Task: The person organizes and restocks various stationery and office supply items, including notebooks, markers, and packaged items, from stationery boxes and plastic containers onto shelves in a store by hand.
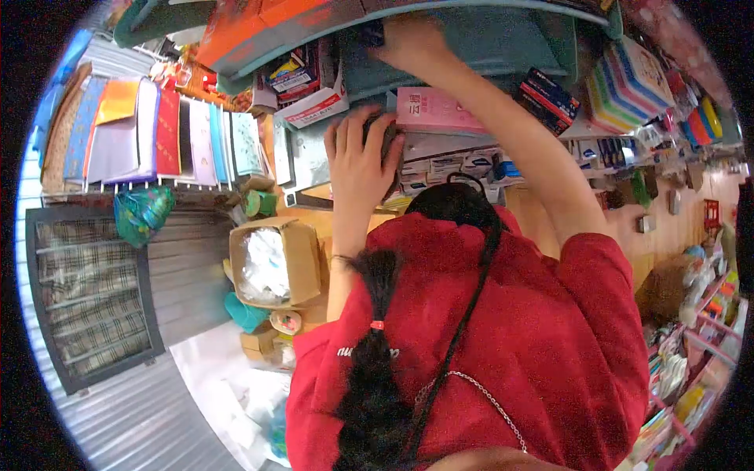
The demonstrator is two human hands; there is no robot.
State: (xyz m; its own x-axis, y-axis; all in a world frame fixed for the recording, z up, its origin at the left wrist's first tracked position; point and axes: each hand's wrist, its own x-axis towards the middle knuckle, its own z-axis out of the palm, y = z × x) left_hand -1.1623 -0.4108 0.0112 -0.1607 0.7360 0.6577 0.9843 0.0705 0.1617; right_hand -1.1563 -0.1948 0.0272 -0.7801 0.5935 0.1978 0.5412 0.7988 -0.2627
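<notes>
My left hand [364,157] is over the lower shelf, its fingers curled over a dark object [388,140] whose kind I cannot make out. Just right of it lies a pink box [440,110] with white lettering. Reaching up onto the teal shelf [487,51], my right hand [412,43] is smeared by motion. Its fingers close on a small dark item [372,34], too blurred to name. An open white carton [316,106] stands left of the hands, near small printed boxes [292,72]. A dark blue and red box [548,100] leans right of my right forearm.
Orange boxes [275,17] sit on the upper shelf. Notebooks [165,133] fill a rack at left. A cardboard box [300,263] with white plastic stands below it. Striped stacked pads [628,85] are at right, and several small packs [448,165] line the lower shelf.
</notes>
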